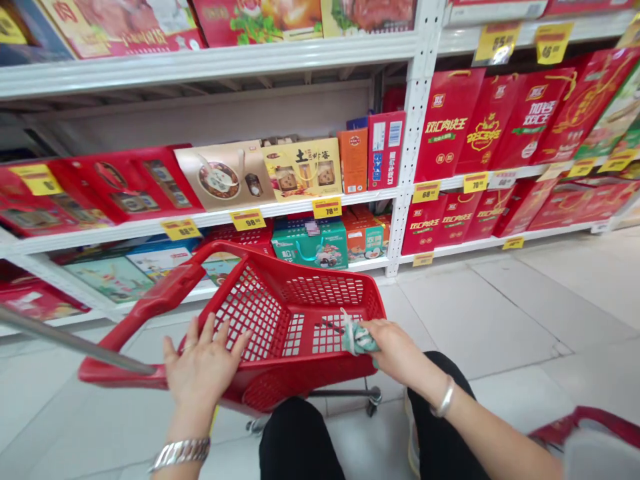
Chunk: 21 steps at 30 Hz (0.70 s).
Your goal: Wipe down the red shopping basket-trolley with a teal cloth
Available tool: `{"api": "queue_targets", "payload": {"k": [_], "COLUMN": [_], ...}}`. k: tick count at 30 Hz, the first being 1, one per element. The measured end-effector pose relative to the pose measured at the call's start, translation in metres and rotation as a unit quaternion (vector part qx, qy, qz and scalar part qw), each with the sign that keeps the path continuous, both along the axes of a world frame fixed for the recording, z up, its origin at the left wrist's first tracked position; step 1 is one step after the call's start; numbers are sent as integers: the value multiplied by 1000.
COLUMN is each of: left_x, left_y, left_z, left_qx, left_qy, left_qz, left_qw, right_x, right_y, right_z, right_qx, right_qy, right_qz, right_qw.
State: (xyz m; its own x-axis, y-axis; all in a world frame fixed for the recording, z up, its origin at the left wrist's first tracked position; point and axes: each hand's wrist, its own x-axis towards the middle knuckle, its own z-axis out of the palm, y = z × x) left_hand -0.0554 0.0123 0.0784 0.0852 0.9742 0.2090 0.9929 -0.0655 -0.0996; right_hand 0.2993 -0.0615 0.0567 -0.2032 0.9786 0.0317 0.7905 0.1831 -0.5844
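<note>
Red plastic makes up the basket in front of you. It stands on little wheels on the smooth floor, close to the bottom shelf.

Your left hand lies flat and open on the near rim, fingers spread. Your right hand is closed around a green cloth and presses it on the near rim, at the right corner.

Watch out, I think: the basket could roll away from you if you push hard with the cloth, because of the wheels, and your flat left hand only rests on it. It could also tip toward you if you lean on that rim. The long handle sticks out to the left and could bump the shelf.

All that shows at the basket is the cloth; its holes let the floor peek through. The shelves hold gift boxes and red bags with yellow price tags.
</note>
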Motion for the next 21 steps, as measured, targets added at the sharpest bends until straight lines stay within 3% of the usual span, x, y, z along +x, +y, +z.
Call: {"api": "queue_targets", "payload": {"k": [3,6,11,16,21], "left_x": [9,18,27,29,33], "left_y": [-4,-9,-15,-18,-19], "left_z": [4,10,12,12,12], "left_qx": [36,41,48,49,52], "left_qy": [51,79,55,39,4], "left_qz": [55,72,68,71,69], "left_qw": [997,993,995,996,996], "right_x": [-43,-96,-152,-144,-94], "right_y": [12,21,23,20,9], "right_z": [21,32,21,3,-18], "right_qx": [45,67,57,66,81], "right_qy": [36,27,-40,-102,-131], "right_qz": [49,105,167,147,107], "right_qw": [997,992,983,982,982]}}
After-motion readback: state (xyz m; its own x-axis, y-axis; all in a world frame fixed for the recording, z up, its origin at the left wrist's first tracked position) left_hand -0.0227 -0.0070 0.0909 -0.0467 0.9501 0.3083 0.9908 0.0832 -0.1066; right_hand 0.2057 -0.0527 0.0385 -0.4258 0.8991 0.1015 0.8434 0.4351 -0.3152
